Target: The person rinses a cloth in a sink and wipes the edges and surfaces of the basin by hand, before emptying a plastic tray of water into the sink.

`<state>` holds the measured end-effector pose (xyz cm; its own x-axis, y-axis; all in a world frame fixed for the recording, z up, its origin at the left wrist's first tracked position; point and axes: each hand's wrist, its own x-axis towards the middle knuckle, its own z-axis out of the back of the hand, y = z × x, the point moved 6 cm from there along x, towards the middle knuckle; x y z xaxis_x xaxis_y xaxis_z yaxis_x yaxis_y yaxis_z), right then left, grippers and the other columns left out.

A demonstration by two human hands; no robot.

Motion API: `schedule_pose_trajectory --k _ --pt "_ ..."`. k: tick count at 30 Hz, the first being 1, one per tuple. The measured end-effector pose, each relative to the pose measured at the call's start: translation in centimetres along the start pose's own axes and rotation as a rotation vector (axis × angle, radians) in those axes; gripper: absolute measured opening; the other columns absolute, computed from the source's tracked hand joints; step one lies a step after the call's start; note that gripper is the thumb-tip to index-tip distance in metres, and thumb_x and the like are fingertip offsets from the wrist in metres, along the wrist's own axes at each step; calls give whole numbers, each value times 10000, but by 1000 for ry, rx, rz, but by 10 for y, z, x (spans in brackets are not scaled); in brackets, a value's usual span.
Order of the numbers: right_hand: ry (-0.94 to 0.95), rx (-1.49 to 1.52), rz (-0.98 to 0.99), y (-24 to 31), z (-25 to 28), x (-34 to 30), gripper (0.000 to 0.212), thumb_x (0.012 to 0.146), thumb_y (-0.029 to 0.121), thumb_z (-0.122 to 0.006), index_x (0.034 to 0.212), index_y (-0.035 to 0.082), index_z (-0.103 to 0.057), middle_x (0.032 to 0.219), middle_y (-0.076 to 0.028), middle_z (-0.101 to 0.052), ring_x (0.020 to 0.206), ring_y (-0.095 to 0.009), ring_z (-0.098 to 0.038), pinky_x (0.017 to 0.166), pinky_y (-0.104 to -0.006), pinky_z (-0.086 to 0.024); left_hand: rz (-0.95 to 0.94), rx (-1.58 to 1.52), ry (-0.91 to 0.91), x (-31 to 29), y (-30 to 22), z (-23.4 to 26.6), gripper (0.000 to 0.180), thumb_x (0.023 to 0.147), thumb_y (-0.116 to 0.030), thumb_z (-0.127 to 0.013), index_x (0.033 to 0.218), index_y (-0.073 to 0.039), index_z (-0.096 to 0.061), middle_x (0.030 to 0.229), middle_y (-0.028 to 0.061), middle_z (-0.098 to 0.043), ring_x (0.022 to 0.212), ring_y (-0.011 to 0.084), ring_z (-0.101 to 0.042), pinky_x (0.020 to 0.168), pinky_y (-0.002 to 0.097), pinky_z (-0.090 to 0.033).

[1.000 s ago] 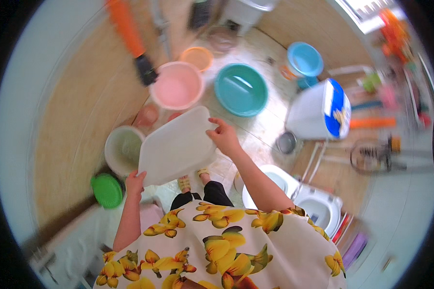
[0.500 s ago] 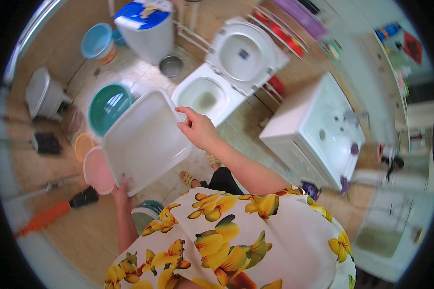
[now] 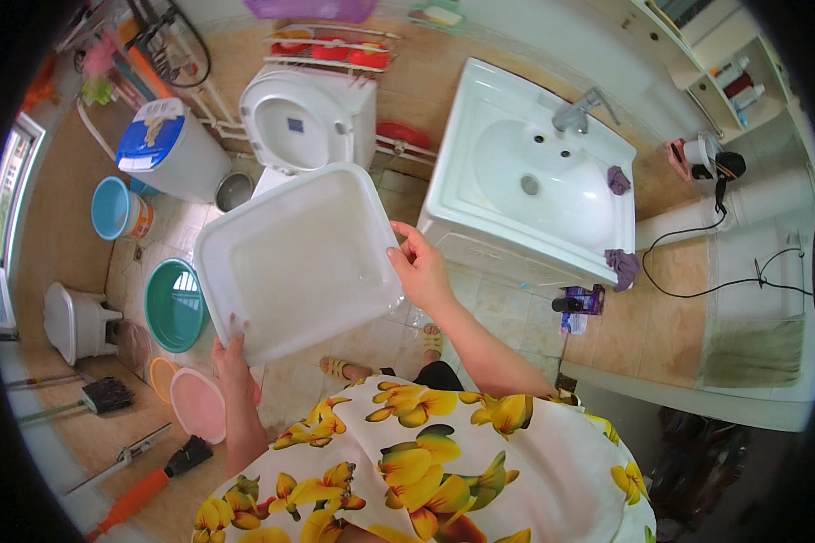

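Observation:
A white rectangular plastic basin is held up in front of me, tilted, its shallow inside toward me. At its near left corner my left hand grips the rim, the thumb over the edge and the other fingers hidden beneath. My right hand is closed on the right-hand rim, thumb on top. The basin covers most of the toilet bowl, while the raised toilet lid and seat show beyond it. Whether any water lies in the basin I cannot tell.
Right of the basin stands a white sink with a faucet and purple cloths. On the left floor are a green basin, a pink basin, a blue bucket and a white stool. Brushes lean nearby.
My view has turned right, bringing the sink nearer the middle. The basin has shifted right relative to the room and now hides the toilet bowl. Both hands keep their hold.

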<state>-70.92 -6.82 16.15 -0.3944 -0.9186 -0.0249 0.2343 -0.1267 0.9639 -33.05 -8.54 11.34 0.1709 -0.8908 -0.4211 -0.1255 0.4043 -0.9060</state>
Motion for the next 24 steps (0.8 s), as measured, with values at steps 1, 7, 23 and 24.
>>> schedule_pose_trajectory --k 1,7,23,24 --pt "-21 19 13 -4 19 1 386 833 107 -586 1215 87 -531 613 -36 -502 552 -133 -481 553 -288 -416 -9 10 8 -6 1 -18 446 823 -2 -512 1267 19 -476 1200 113 -556 1071 206 -557 897 324 -462" --pt "-60 -20 -52 -25 144 4 383 829 125 -601 1205 86 -538 675 -61 -583 600 -155 -550 587 -305 -458 -74 -7 86 -37 3 -124 407 838 1 -503 1243 45 -498 1197 127 -555 1069 207 -557 922 317 -430" --pt "-258 125 -260 -114 310 10 389 835 104 -594 1217 48 -541 769 -42 -591 583 -98 -528 542 -247 -446 -110 278 241 -31 -23 -348 307 815 -65 -607 1110 20 -616 976 55 -642 877 124 -569 755 242 -441" --pt "-272 116 -264 -115 311 15 389 835 104 -594 1217 48 -541 769 -42 -591 583 -98 -528 542 -247 -446 -130 225 236 -23 -27 -354 297 813 -74 -616 1097 10 -625 937 43 -641 839 117 -568 722 242 -440"
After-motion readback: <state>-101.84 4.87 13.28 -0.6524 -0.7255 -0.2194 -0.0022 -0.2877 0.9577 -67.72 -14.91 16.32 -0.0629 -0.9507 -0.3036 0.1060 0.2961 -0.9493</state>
